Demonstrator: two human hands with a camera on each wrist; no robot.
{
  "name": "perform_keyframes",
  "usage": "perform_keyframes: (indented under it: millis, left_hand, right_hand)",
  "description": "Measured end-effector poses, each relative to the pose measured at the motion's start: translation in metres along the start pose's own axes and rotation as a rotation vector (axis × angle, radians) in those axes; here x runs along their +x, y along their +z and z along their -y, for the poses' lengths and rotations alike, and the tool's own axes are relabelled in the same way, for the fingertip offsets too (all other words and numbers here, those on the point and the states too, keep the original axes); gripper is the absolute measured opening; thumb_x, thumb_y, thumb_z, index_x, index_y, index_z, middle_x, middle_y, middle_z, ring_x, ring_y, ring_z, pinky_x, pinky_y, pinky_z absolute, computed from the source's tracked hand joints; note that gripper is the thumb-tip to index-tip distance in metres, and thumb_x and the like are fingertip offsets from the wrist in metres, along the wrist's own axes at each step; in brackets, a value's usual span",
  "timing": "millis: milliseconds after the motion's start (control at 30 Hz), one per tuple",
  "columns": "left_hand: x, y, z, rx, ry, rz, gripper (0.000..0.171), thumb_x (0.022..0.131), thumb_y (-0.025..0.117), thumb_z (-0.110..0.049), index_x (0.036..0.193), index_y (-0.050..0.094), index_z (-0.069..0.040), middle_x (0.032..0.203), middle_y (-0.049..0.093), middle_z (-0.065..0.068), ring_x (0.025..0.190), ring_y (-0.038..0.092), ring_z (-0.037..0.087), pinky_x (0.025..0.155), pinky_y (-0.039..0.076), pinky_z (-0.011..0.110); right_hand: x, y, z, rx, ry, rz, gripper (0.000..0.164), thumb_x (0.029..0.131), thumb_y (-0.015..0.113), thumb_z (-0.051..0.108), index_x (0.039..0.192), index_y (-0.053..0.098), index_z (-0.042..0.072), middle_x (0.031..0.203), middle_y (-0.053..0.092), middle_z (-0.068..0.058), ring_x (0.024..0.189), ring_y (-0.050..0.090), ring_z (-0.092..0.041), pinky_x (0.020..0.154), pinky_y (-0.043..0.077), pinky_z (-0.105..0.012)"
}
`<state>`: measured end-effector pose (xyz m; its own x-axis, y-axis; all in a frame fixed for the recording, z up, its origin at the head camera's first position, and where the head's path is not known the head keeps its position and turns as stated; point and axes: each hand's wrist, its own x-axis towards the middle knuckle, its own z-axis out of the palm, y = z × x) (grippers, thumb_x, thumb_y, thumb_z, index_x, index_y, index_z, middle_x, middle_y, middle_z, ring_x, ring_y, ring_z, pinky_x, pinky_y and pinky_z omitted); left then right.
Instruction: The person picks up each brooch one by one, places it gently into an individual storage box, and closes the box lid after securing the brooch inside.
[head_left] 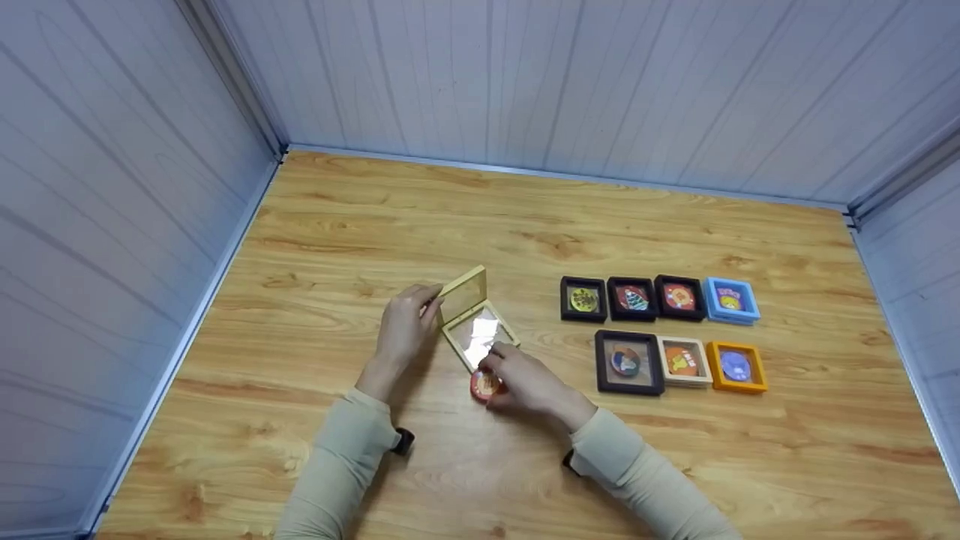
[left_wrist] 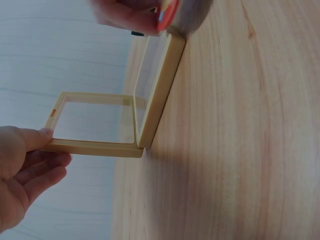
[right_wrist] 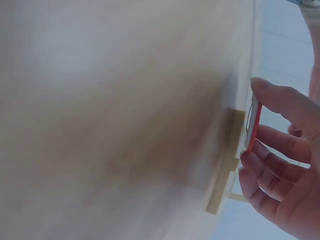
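Observation:
A cream-yellow hinged display frame (head_left: 481, 337) with clear film panes lies on the table, its lid raised. My left hand (head_left: 405, 322) pinches the upper edge of that lid between thumb and fingers, as the left wrist view shows (left_wrist: 25, 170). My right hand (head_left: 529, 379) holds a round red badge (head_left: 485, 384) by its rim, just above the near corner of the frame's base. In the right wrist view the badge (right_wrist: 253, 122) is edge-on, with its pale back and red side between thumb and fingers.
To the right stand two rows of small frames with round badges inside: black ones (head_left: 632, 298), a light blue one (head_left: 732, 300), a larger black one (head_left: 628, 363), a cream one (head_left: 684, 361) and an orange one (head_left: 737, 367). Pale panel walls (head_left: 525, 82) enclose the wooden table (head_left: 360, 217).

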<state>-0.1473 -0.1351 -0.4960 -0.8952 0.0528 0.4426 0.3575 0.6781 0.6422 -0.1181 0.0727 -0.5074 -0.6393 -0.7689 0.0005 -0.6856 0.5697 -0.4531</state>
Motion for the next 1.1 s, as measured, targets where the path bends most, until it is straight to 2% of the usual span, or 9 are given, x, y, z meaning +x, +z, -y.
perform_keyframes:
  millis: [133,300,467,700,1100]
  left_hand:
    - [0.0,0.0,0.0,-0.007,0.001,0.0,0.018,0.082,0.061,-0.002,0.098,0.065,0.006,0.085,0.065,0.013,0.076,0.062,0.021,0.068,0.051,0.029]
    - [0.001,0.0,0.0,-0.012,-0.002,0.0,0.019,0.081,0.061,-0.002,0.098,0.064,0.006,0.086,0.065,0.012,0.076,0.062,0.021,0.068,0.051,0.028]
    - [0.0,0.0,-0.001,-0.006,-0.001,0.0,0.018,0.082,0.061,-0.002,0.097,0.064,0.006,0.084,0.064,0.012,0.075,0.062,0.02,0.068,0.051,0.029]
    - [-0.001,0.001,0.0,0.001,0.008,-0.005,0.018,0.081,0.061,-0.002,0.097,0.065,0.006,0.084,0.064,0.012,0.075,0.062,0.021,0.068,0.051,0.029]
    - [-0.001,0.001,-0.001,0.003,0.01,0.0,0.018,0.081,0.061,-0.003,0.096,0.065,0.006,0.083,0.064,0.013,0.075,0.061,0.022,0.069,0.05,0.03]
  right_hand:
    - [0.006,-0.005,-0.001,0.017,0.034,-0.026,0.041,0.067,0.075,0.021,0.1,0.058,0.005,0.104,0.05,-0.008,0.091,0.05,-0.019,0.078,0.045,-0.032]
    - [0.016,-0.008,-0.006,0.048,0.102,-0.053,0.038,0.068,0.074,0.018,0.1,0.058,0.003,0.099,0.05,-0.006,0.085,0.049,-0.016,0.072,0.045,-0.029]
    - [0.025,-0.007,-0.012,0.069,0.177,-0.095,0.037,0.071,0.073,0.02,0.099,0.057,0.003,0.097,0.05,-0.006,0.084,0.049,-0.017,0.072,0.045,-0.03]
    - [0.037,-0.004,-0.017,0.068,0.206,-0.153,0.038,0.073,0.071,0.023,0.101,0.057,0.002,0.097,0.049,-0.007,0.087,0.048,-0.018,0.075,0.045,-0.032]
    - [0.046,-0.002,-0.022,0.085,0.254,-0.117,0.046,0.069,0.075,0.023,0.105,0.057,0.0,0.097,0.047,-0.007,0.087,0.048,-0.019,0.074,0.045,-0.033]
